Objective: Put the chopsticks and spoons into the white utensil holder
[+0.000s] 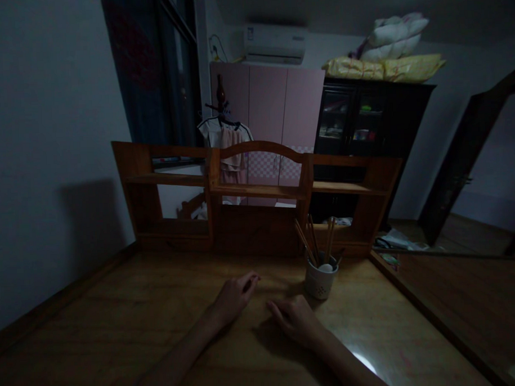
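Both of my hands rest on the wooden desk (168,300), a short gap between them. My left hand (236,295) has its fingers curled together, thumb and fingertips pointing right; I see nothing held in it. My right hand (298,321) is loosely closed, knuckles up and thumb side toward the left hand, with no object showing in it. Behind the right hand, not touched by it, stands a light-coloured holder (319,285) with small holes in its side. Several chopsticks (329,241) stand in it, and the white rounded end of a utensil (325,268) shows at its rim.
A wooden shelf unit (261,191) runs along the desk's back edge. A white wall (49,166) borders the left side. Beyond stand a pink wardrobe (267,102), a dark cabinet (398,115) and a coat rack (221,93) with clothes. Light is dim; a bright reflection lies on the desk.
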Tool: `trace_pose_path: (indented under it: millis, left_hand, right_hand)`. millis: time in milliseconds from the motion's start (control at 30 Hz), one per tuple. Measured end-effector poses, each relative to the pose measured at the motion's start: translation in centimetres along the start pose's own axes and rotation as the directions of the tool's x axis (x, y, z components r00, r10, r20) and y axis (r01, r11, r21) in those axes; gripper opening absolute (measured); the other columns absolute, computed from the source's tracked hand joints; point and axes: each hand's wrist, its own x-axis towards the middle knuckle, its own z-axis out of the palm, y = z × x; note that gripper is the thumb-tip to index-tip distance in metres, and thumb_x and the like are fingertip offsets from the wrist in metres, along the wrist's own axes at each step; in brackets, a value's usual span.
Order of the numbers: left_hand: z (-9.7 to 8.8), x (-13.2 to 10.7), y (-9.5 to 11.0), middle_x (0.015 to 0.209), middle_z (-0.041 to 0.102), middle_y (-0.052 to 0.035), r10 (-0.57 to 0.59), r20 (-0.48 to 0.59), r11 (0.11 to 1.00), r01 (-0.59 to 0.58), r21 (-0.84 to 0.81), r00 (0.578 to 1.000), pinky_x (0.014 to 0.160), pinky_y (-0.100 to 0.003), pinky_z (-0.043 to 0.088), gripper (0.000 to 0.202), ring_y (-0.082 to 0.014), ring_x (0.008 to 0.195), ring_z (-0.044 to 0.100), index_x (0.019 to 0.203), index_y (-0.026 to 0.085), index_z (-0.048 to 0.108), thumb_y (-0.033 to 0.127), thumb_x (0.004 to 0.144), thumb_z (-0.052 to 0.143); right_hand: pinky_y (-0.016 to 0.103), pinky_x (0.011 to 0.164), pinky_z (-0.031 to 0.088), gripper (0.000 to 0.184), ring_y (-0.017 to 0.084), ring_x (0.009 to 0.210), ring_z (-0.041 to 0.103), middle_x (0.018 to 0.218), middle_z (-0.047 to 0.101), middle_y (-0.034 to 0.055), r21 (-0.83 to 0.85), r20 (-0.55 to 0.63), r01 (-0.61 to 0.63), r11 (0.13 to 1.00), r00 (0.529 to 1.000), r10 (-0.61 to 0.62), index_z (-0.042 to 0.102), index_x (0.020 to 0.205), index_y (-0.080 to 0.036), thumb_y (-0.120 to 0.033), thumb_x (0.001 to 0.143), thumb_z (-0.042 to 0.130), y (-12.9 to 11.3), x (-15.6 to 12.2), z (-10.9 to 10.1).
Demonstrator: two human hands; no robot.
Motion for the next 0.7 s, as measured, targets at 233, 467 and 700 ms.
trace_pose_path:
  millis: [233, 467, 700]
  left_hand:
    - [0.03, 0.00, 0.06, 0.099, 0.072, -0.0014, -0.014, -0.007, 1.000, 0.014, 0.003, 1.000, 0.076, -0.023, 0.046, 0.027, -0.0184, 0.088, 0.067, 0.106, 0.024, 0.066, 0.032, 0.095, 0.043]
    - [-0.15, 0.03, 0.29, 0.097, 0.072, -0.0025, -0.015, 0.014, 1.000, 0.015, -0.006, 1.000, 0.077, -0.023, 0.046, 0.027, -0.0182, 0.087, 0.067, 0.104, 0.022, 0.066, 0.033, 0.095, 0.042]
    - [-0.09, 0.01, 0.30, 0.098, 0.072, -0.0036, -0.022, 0.015, 1.000, 0.022, -0.003, 1.000, 0.076, -0.023, 0.046, 0.027, -0.0188, 0.087, 0.067, 0.104, 0.022, 0.066, 0.032, 0.095, 0.042]
  right_hand:
    - [0.025, 0.053, 0.025, 0.053, 0.009, 0.047, 0.051, 0.054, 0.059, 0.0035, -0.002, 0.004, -0.001, 1.000, 1.000, 0.001, 0.062, 0.064, -0.015, -0.038, 0.101, 0.031, -0.02, 0.00, -0.11]
    - [0.026, 0.055, 0.025, 0.053, 0.010, 0.050, 0.054, 0.057, 0.062, 0.0046, -0.039, -0.014, -0.012, 0.999, 1.000, 0.012, 0.063, 0.065, -0.015, -0.039, 0.101, 0.031, 0.07, -0.03, 0.25]
    - [0.024, 0.053, 0.025, 0.054, 0.009, 0.047, 0.051, 0.055, 0.060, 0.0035, -0.005, 0.002, -0.009, 1.000, 1.000, 0.009, 0.062, 0.065, -0.015, -0.039, 0.101, 0.031, 0.18, -0.02, 0.29]
